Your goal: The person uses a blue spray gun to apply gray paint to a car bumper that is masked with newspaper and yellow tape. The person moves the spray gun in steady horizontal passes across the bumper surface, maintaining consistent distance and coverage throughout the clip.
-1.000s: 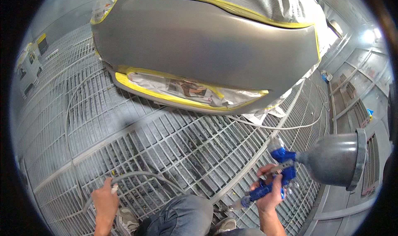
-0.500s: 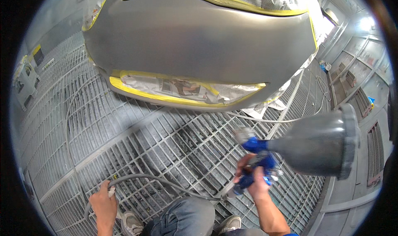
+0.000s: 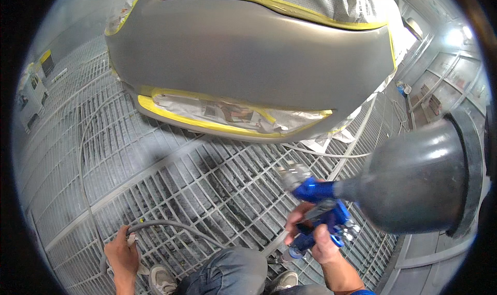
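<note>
At the lower right my right hand (image 3: 323, 243) is wrapped round the handle of a blue spray gun (image 3: 316, 190). A large dark grey paint cup (image 3: 419, 176) is fixed to the gun and tilts out to the right. The gun's silver nozzle points up and left. On the lower left, my left hand (image 3: 122, 252) is closed round a grey air hose (image 3: 173, 224), which arches across behind my knee. Ahead stands a matte grey car bumper (image 3: 248, 62), its openings masked with yellow tape (image 3: 176, 120) and printed paper (image 3: 217, 113); the gun is short of it, not touching.
Metal floor grating (image 3: 171, 191) spreads beneath me and the bumper. A thin pale hose (image 3: 85, 165) runs along it on the left, and another crosses below the bumper at right. The booth wall (image 3: 450, 264) with a bright lamp is on the right.
The spray gun and its cup have risen a little and come closer, with the nozzle shifting left. My left hand, still on the hose, has moved slightly left.
</note>
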Tool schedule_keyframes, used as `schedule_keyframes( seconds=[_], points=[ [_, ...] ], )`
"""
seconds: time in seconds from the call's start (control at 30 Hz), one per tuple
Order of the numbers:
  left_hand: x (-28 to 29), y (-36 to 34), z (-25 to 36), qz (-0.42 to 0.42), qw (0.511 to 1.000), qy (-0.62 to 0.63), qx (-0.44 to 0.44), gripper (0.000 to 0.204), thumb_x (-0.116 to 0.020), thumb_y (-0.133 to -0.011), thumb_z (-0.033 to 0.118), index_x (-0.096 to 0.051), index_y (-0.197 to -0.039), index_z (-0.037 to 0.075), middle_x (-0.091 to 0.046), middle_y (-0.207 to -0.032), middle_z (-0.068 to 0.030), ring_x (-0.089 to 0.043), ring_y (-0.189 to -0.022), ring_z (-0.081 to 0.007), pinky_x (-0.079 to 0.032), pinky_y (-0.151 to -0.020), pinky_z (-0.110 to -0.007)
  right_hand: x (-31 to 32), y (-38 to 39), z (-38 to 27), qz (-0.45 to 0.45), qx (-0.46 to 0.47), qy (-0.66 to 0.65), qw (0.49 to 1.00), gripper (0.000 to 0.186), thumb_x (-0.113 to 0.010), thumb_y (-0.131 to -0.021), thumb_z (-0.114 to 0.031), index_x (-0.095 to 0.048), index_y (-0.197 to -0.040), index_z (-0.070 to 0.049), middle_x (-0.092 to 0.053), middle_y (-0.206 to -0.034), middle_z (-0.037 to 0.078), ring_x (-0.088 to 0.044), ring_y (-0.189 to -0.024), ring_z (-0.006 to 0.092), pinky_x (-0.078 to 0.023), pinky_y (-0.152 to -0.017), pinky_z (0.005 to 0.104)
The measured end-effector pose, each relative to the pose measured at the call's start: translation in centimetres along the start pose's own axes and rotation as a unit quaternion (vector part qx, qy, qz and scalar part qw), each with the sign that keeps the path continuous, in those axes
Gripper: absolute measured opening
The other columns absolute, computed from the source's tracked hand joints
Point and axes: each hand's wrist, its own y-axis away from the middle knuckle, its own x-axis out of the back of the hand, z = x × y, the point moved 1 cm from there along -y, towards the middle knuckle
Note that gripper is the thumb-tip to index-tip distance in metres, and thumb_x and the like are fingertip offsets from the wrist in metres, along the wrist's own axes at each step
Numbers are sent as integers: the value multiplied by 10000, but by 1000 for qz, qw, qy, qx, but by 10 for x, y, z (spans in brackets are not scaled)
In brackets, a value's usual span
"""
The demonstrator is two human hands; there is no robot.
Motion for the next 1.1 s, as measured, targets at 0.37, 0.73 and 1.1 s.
schedule_keyframes(
  seconds=[0.37, 0.73, 1.1],
  points=[
    [6, -14, 26, -37, 999, 25, 17, 250, -694, -834, 53, -664, -1077, 4, -638, -683, -214, -626, -582, -364, -460, -550, -419, 60, 26, -36, 302, 192, 96, 929, 423, -425, -1026, -392, -547, -1041, 13, -564, -851, 95, -574, -688, 118, -528, -406, 237],
    [25, -10, 2, -25, 998, 38, 48, 310, -636, -754, -23, -632, -1063, 2, -637, -778, -235, -624, -715, -424, -468, -637, -448, -27, -21, -31, 23, -13, 23, 999, 658, -610, -889, -561, -474, -1239, -21, -568, -1029, 138, -610, -864, 233, -593, -573, 373],
    [26, -20, 13, -6, 999, 49, 18, 188, -688, -855, 86, -645, -1034, 45, -610, -641, -169, -609, -559, -342, -427, -515, -404, 38, 12, -78, 336, 200, 152, 908, 434, -437, -1021, -420, -558, -1045, -3, -560, -817, 93, -579, -691, 117, -553, -424, 246]
  ],
)
